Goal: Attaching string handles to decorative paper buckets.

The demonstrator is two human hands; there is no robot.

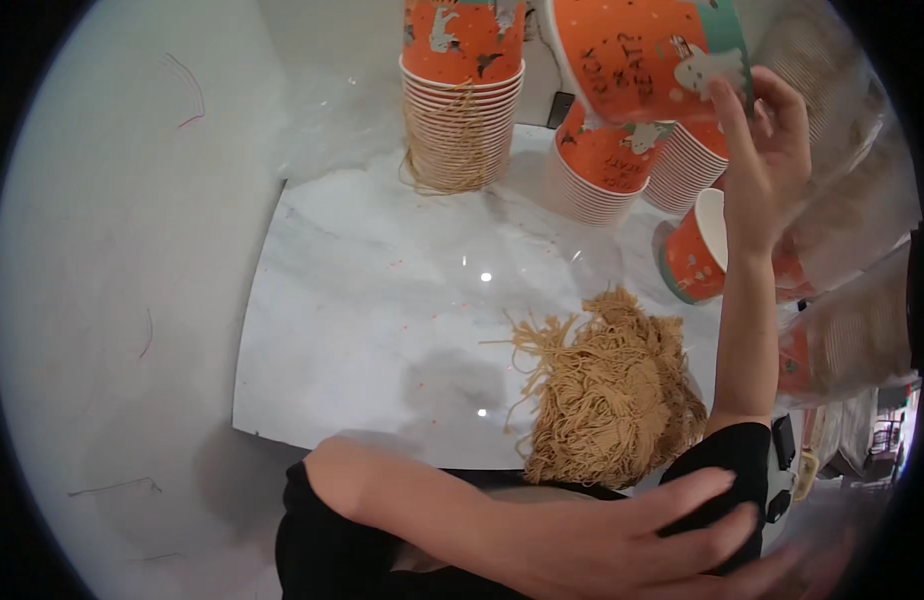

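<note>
My right hand (767,150) is raised at the upper right, gripping a large orange paper cup (632,60) with a ghost print and a green band. The cup is tilted, its pale rim toward the left and my fingers at its green end. My left hand (672,530) reaches across the lower right with fingers spread, nothing visible in it, slightly blurred. Just beyond it lies a tangled heap of tan cords (612,400). A tall stack of nested orange cups (462,130) stands at the back, upside down, with similar cords draped over its rims.
Two shorter stacks of cups, one nearer (607,165) and one behind (687,170), stand below the raised cup. A single cup (694,255) lies on its side by my right forearm. Plastic-wrapped cups (847,320) line the right. The white marbled table (352,310) meets a wall.
</note>
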